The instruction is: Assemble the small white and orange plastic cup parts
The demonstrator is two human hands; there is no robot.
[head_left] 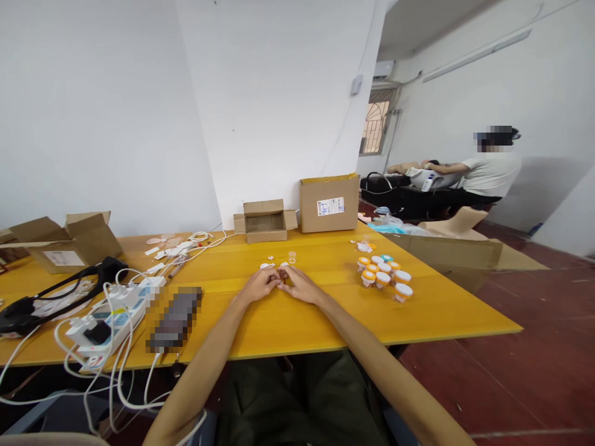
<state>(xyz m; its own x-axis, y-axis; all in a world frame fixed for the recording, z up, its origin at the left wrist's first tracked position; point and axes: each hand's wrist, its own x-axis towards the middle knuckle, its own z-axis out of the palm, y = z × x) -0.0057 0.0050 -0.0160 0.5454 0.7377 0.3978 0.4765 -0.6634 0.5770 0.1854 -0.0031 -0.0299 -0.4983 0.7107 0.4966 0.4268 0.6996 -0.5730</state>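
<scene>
My left hand [260, 285] and my right hand [301, 286] meet over the middle of the wooden table [297, 325]. The fingers of both are curled together at the tips. Whatever they pinch is small and mostly hidden; I cannot make it out. Just beyond the fingertips lie small white pieces [264, 266], and a clear little cup [292, 257] stands behind my right hand. To the right is a cluster of several small clear jars with white and orange lids [383, 280], one with a teal lid [386, 258].
An open small carton [266, 235] and a closed cardboard box [329, 204] stand against the wall. On the left are a power strip [123, 322] with tangled white cables, a phone [175, 319], a black headset [18, 316] and an open box [74, 251]. Another person [490, 167] sits at the far right.
</scene>
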